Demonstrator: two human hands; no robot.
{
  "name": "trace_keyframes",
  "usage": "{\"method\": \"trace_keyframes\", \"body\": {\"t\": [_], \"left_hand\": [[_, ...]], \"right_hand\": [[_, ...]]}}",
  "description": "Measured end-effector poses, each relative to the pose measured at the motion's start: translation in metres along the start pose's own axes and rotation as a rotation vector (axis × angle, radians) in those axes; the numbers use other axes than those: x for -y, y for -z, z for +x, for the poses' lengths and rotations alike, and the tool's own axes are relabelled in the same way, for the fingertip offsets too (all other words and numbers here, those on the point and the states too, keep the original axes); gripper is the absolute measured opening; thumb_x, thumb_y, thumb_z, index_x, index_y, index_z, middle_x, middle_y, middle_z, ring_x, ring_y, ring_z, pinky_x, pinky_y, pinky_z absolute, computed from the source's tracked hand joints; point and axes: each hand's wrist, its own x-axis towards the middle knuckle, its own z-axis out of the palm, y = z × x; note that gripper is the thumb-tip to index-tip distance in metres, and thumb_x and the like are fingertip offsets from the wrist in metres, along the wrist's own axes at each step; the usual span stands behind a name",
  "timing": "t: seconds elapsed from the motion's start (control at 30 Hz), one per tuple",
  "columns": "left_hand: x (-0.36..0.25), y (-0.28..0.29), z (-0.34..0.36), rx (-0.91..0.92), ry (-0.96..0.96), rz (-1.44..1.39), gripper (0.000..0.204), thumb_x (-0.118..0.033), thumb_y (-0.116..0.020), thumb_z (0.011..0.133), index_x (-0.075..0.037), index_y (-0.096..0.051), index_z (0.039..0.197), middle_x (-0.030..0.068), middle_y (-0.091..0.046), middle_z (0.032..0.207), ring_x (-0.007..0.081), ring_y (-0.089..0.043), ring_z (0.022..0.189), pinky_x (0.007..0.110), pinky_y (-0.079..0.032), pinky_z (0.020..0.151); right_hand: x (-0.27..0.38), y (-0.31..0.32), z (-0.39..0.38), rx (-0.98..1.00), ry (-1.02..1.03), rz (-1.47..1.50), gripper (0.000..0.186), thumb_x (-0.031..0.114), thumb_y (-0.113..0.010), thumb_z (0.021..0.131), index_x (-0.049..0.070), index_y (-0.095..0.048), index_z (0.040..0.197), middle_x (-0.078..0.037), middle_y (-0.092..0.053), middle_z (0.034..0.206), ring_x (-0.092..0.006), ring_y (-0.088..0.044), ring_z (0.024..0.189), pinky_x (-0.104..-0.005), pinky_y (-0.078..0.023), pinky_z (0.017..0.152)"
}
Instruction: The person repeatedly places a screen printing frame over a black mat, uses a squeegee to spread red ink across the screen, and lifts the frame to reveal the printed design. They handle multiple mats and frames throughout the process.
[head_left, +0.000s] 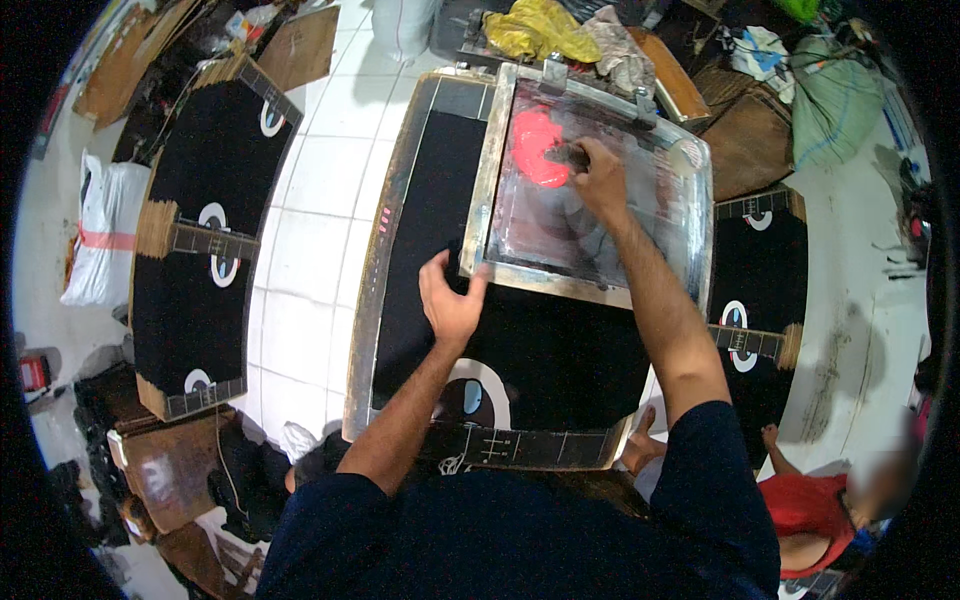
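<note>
My right hand (600,180) grips a small dark flat tool (567,154) at a blob of pink ink (536,138) on a screen-printing mesh in a worn frame (697,226). My left hand (450,305) is at the frame's lower-left corner, fingers bent and apart, thumb against the frame. Beneath lies black fabric (570,355) on a long board (357,375); a printed white ring with a dark centre and blue shape (495,390) shows near its lower end.
Similar black printed panels on boards lie left (185,310) and right (765,265) across a tiled floor (310,240). Yellow and grey cloths (540,30), cardboard (740,140) and sacks (840,115) crowd the back. A person in red (805,510) is at lower right.
</note>
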Motion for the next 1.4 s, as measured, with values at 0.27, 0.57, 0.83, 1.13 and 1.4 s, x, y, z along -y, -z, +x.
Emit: {"method": "trace_keyframes", "body": {"t": [0.27, 0.57, 0.83, 1.13, 1.4], "left_hand": [[0.020, -0.002, 0.022, 0.254, -0.461, 0.372, 0.115, -0.047, -0.093, 0.067, 0.004, -0.036, 0.153, 0.0246, -0.049, 0.150, 0.0385, -0.045, 0.143, 0.054, -0.031, 0.120], [0.020, -0.005, 0.019, 0.240, -0.474, 0.448, 0.111, -0.055, -0.088, 0.074, 0.001, -0.035, 0.154, 0.0222, -0.048, 0.149, 0.0375, -0.043, 0.145, 0.055, -0.032, 0.119], [0.017, -0.006, 0.020, 0.253, -0.455, 0.448, 0.120, -0.046, -0.093, 0.066, 0.003, -0.030, 0.156, 0.0252, -0.047, 0.151, 0.0398, -0.043, 0.145, 0.056, -0.032, 0.119], [0.021, -0.005, 0.020, 0.208, -0.508, 0.319, 0.120, -0.041, -0.093, 0.066, 0.003, -0.029, 0.157, 0.0272, -0.041, 0.156, 0.0425, -0.039, 0.147, 0.058, -0.030, 0.122], [0.027, -0.010, 0.028, 0.236, -0.509, 0.093, 0.107, -0.026, -0.091, 0.074, 0.006, -0.031, 0.155, 0.0284, -0.044, 0.155, 0.0430, -0.041, 0.147, 0.056, -0.030, 0.124]], "right_hand": [[-0.052, -0.073, 0.087, 0.141, 0.186, -0.225, 0.033, 0.005, -0.069, 0.081, 0.008, -0.064, 0.113, -0.016, -0.070, 0.110, -0.0393, -0.067, 0.104, -0.0533, -0.052, 0.087], [-0.045, -0.037, 0.040, 0.355, 0.211, -0.211, 0.030, 0.004, -0.071, 0.078, 0.010, -0.067, 0.107, -0.012, -0.071, 0.113, -0.0351, -0.067, 0.107, -0.0503, -0.050, 0.082], [-0.061, -0.074, 0.106, 0.255, 0.170, -0.290, 0.039, 0.008, -0.072, 0.081, 0.008, -0.064, 0.120, -0.014, -0.071, 0.111, -0.0386, -0.067, 0.107, -0.0515, -0.052, 0.087], [-0.039, -0.029, 0.019, 0.409, 0.129, -0.420, 0.031, 0.011, -0.072, 0.083, 0.012, -0.064, 0.113, -0.009, -0.069, 0.108, -0.0303, -0.067, 0.105, -0.0508, -0.049, 0.088], [-0.033, -0.021, 0.031, 0.306, 0.225, -0.314, 0.030, 0.004, -0.072, 0.080, 0.009, -0.064, 0.108, -0.011, -0.066, 0.105, -0.0343, -0.064, 0.105, -0.0475, -0.049, 0.087]]}}
